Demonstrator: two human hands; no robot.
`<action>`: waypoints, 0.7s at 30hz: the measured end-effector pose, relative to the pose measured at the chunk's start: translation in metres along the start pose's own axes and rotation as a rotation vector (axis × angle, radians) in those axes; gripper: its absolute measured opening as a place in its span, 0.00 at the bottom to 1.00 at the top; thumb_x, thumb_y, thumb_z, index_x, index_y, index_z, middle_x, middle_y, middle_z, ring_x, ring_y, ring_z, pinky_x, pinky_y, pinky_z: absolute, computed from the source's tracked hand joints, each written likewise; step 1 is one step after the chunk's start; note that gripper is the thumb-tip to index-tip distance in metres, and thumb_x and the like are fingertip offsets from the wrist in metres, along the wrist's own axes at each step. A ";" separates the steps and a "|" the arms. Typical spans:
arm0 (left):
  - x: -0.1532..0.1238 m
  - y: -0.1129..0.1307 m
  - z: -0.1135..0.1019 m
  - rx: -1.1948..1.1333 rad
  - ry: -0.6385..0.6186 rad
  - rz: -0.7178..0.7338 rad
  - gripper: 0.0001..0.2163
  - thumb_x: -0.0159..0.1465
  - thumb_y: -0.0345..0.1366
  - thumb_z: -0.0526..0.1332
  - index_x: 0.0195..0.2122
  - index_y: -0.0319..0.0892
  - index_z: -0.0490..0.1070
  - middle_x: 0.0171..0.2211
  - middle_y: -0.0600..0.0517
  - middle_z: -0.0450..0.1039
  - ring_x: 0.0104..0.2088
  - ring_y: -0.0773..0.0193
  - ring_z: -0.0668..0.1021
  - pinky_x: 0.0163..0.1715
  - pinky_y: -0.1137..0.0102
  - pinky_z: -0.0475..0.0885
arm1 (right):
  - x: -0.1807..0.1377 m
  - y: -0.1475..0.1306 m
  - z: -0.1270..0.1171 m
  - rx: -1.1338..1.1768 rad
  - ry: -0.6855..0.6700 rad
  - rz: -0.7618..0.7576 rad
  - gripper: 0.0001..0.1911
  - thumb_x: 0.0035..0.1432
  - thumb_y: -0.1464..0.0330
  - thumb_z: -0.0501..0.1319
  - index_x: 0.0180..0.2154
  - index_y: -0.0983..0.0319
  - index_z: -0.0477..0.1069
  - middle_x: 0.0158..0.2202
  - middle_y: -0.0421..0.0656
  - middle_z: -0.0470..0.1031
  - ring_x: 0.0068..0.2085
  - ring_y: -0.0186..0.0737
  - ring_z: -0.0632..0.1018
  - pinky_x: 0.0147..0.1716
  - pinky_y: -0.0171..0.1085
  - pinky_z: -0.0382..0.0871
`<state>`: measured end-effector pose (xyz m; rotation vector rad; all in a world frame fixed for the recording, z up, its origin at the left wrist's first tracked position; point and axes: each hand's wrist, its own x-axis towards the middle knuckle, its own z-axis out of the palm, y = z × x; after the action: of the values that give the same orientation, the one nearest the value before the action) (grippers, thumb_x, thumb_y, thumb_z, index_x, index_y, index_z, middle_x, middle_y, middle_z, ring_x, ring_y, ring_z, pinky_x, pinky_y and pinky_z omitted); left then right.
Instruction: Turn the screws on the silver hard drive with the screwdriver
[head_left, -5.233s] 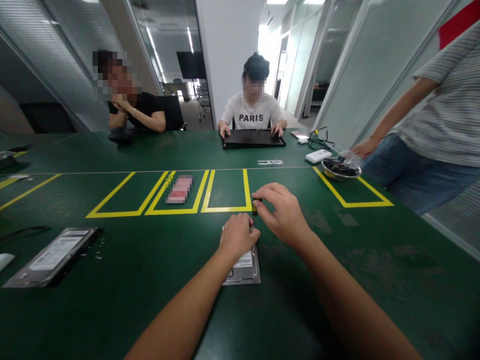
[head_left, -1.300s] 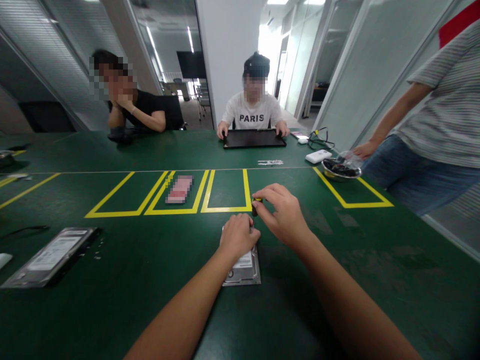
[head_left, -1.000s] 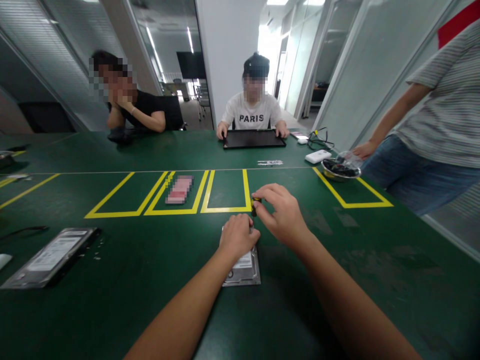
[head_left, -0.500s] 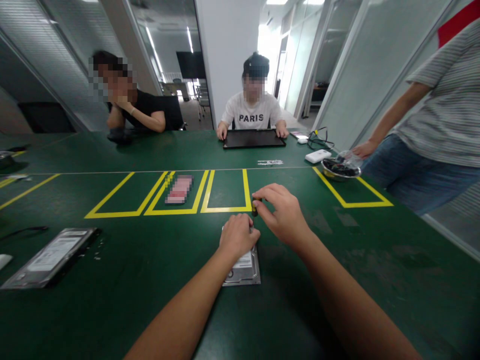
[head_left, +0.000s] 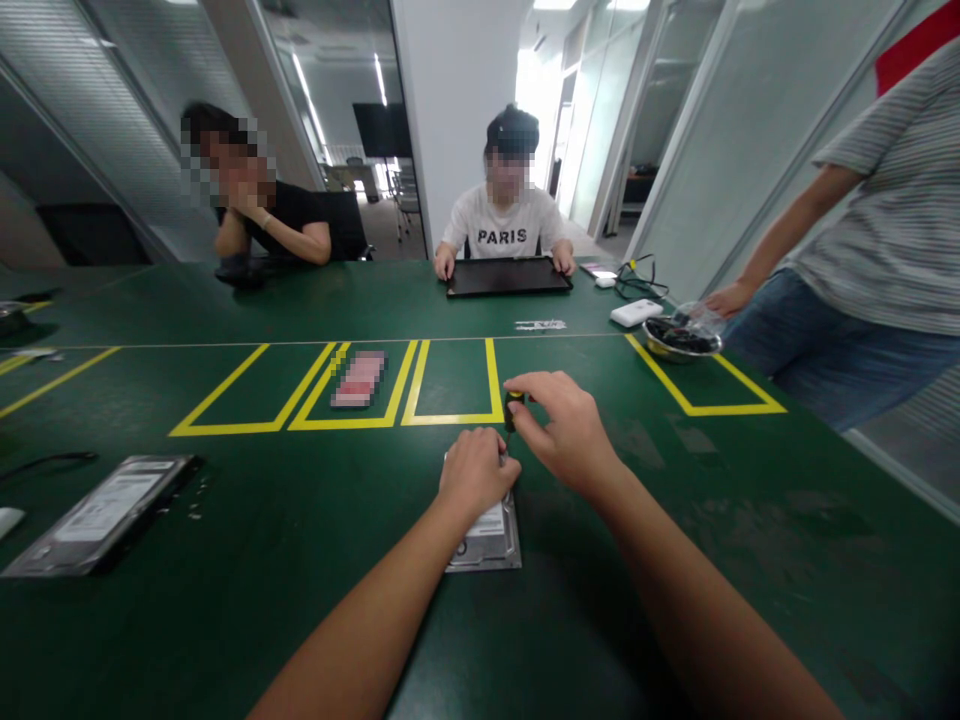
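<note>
A silver hard drive (head_left: 491, 545) with a white label lies flat on the green table in front of me. My left hand (head_left: 477, 472) covers its upper part, fingers curled over and gripping it. Just to the right, my right hand (head_left: 559, 425) holds a small black and yellow screwdriver (head_left: 514, 408) by its handle, between thumb and fingers. The screwdriver stands upright, its thin shaft pointing down at the drive's far right corner. My left hand partly hides where the tip meets the drive.
Another hard drive (head_left: 112, 510) lies to the left, with small bits beside it. Yellow tape (head_left: 450, 420) marks boxes on the table; one holds a pink, blurred item (head_left: 360, 380). A metal bowl (head_left: 682, 345) of dark things stands at the right. Across sits a person with a black tray (head_left: 510, 278).
The fingers of my right hand have shifted and spread around the screwdriver, so more of its handle shows. My left hand and the hard drive have stayed in place.
</note>
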<state>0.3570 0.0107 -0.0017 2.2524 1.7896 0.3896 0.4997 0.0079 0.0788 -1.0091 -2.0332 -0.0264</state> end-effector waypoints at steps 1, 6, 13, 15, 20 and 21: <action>0.000 0.000 0.000 -0.003 -0.003 -0.003 0.08 0.60 0.40 0.59 0.38 0.44 0.70 0.38 0.47 0.75 0.43 0.52 0.75 0.41 0.63 0.67 | 0.000 0.000 0.001 0.004 0.001 -0.002 0.10 0.59 0.75 0.57 0.42 0.61 0.73 0.42 0.46 0.78 0.44 0.44 0.76 0.45 0.44 0.69; 0.000 0.002 -0.002 -0.010 -0.016 -0.022 0.10 0.62 0.42 0.58 0.38 0.43 0.71 0.38 0.46 0.75 0.43 0.52 0.75 0.41 0.63 0.67 | -0.001 0.000 0.003 0.037 0.021 0.044 0.06 0.59 0.70 0.61 0.39 0.60 0.75 0.40 0.47 0.74 0.43 0.44 0.74 0.44 0.44 0.70; 0.000 0.001 -0.001 -0.005 -0.004 -0.018 0.08 0.60 0.40 0.59 0.37 0.44 0.71 0.38 0.47 0.75 0.43 0.53 0.74 0.40 0.64 0.67 | 0.001 -0.002 0.000 0.003 -0.008 0.030 0.08 0.60 0.72 0.58 0.41 0.62 0.74 0.38 0.47 0.76 0.41 0.44 0.74 0.43 0.44 0.69; 0.000 0.001 -0.001 -0.006 0.002 -0.007 0.08 0.60 0.40 0.59 0.37 0.44 0.70 0.38 0.47 0.75 0.43 0.53 0.74 0.40 0.64 0.67 | 0.001 -0.002 0.000 0.003 -0.008 0.014 0.09 0.60 0.74 0.57 0.42 0.62 0.73 0.40 0.47 0.77 0.42 0.45 0.75 0.44 0.44 0.68; 0.000 0.000 0.000 -0.011 0.002 -0.005 0.10 0.61 0.43 0.59 0.38 0.43 0.71 0.38 0.47 0.75 0.43 0.53 0.75 0.41 0.64 0.67 | -0.001 -0.001 0.003 0.025 0.005 0.024 0.07 0.59 0.72 0.60 0.40 0.61 0.74 0.40 0.47 0.75 0.43 0.44 0.75 0.45 0.44 0.68; 0.000 0.000 -0.001 -0.011 0.002 -0.005 0.10 0.61 0.43 0.58 0.38 0.43 0.71 0.38 0.47 0.75 0.43 0.53 0.75 0.40 0.64 0.67 | -0.001 -0.001 0.003 0.029 0.011 0.033 0.06 0.59 0.71 0.60 0.40 0.61 0.74 0.39 0.47 0.75 0.43 0.44 0.74 0.44 0.44 0.69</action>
<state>0.3571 0.0106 -0.0011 2.2404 1.7889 0.3995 0.4973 0.0078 0.0766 -1.0221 -2.0012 0.0147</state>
